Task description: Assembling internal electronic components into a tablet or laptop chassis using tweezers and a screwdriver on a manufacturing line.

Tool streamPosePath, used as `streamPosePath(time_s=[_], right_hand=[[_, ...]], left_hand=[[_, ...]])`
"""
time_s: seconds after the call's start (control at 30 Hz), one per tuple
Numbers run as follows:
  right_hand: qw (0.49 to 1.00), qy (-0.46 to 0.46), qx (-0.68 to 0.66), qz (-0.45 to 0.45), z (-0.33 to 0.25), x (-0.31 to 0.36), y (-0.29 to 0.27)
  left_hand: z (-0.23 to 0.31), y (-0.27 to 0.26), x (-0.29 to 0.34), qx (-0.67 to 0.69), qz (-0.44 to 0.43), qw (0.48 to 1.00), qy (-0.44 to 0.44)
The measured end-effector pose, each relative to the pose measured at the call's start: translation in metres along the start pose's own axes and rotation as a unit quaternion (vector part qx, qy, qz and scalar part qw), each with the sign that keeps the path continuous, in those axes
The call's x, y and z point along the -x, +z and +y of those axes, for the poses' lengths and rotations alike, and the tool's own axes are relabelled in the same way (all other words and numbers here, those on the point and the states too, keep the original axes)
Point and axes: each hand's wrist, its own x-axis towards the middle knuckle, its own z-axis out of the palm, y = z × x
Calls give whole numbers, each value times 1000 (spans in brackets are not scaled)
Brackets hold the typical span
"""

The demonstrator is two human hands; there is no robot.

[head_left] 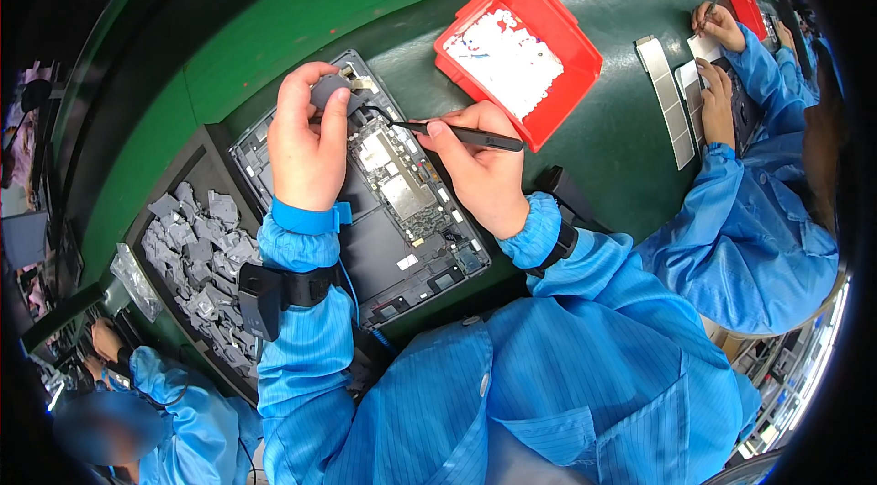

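An opened dark tablet-like device (402, 247) lies on the green bench, its circuit boards and metal shields exposed. My left hand (306, 138) rests on its upper left part and pinches a small grey piece (331, 90) near the top corner. My right hand (480, 176) grips black tweezers (457, 133), whose thin tip points left toward the grey piece and the board's upper edge. Both forearms wear blue sleeves with dark wrist straps.
A red bin (557, 92) of small white parts stands behind the device. A black tray (206, 170) with several grey pieces lies at the left. A co-worker's hands (717, 106) handle strips of pads at the right. Another person sits at the lower left.
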Motion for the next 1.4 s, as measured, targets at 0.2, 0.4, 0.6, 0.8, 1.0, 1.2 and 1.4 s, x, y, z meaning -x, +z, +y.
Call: streamPosePath(time_s=[0.2,0.4,0.6,0.8,1.0,1.2,1.4], right_hand=[[1000,3,-16,7,1,1,1],[1000,-2,-17,8,-1,1,2],[1000,-11,12,10,4,0,0],[1000,-2,9,12,1,1,1],[1000,-21,2,5,4,0,2],[989,-118,73,-46,5,1,-1],[978,-179,89,-54,7,1,-1]], left_hand=[[3,-1,0,-22,-1,1000,-3],[-1,1,0,-19,8,1000,19],[1,0,0,-13,2,1000,8],[1,-1,0,-10,0,1000,4],[2,-1,0,-15,-2,1000,0],[0,1,-1,-43,-2,999,20],[6,0,2,-124,-33,992,-12]])
